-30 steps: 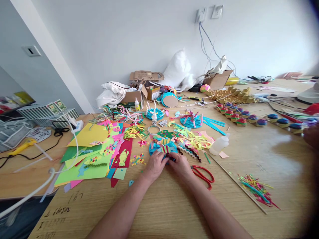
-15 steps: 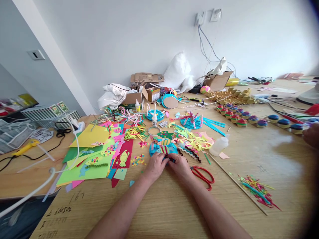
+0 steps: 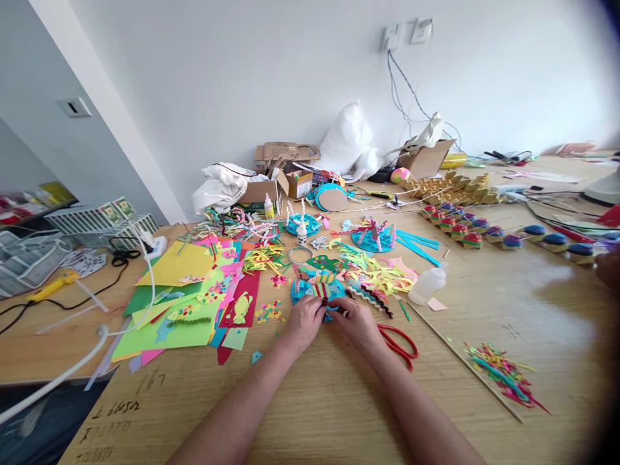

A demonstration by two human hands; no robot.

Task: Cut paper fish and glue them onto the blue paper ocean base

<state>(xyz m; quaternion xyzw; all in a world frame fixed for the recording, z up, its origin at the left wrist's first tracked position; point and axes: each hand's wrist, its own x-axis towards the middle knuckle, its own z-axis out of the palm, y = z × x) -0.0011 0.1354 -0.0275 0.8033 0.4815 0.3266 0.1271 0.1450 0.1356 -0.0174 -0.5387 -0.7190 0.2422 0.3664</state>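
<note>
Both hands meet at the near edge of a blue disc (image 3: 298,294) decorated with paper fish, one of them a red-and-yellow striped fish (image 3: 321,290). My left hand (image 3: 305,321) is closed, its thumb and fingers pinching a small dark brown piece, seemingly pipe cleaner (image 3: 325,301), at the disc's front. Just to its right, my right hand (image 3: 357,321) is closed in a pinch. A bit of blue shows at its fingertips, but I cannot tell whether it is a held strip or the disc. Red-handled scissors (image 3: 407,354) lie partly hidden beside my right forearm.
Coloured paper sheets (image 3: 194,336) and paper dots (image 3: 269,312) lie left. Behind are a glue bottle (image 3: 301,232) and another blue disc (image 3: 372,240). To the right are a translucent bottle (image 3: 427,286), a wooden stick (image 3: 460,358) and paper scraps (image 3: 504,378). Another person's hand (image 3: 608,266) shows far right.
My right hand's fingertips have drawn slightly right, away from my left hand's, showing the dark brown piece and some blue between them. The camera view has shifted slightly.
</note>
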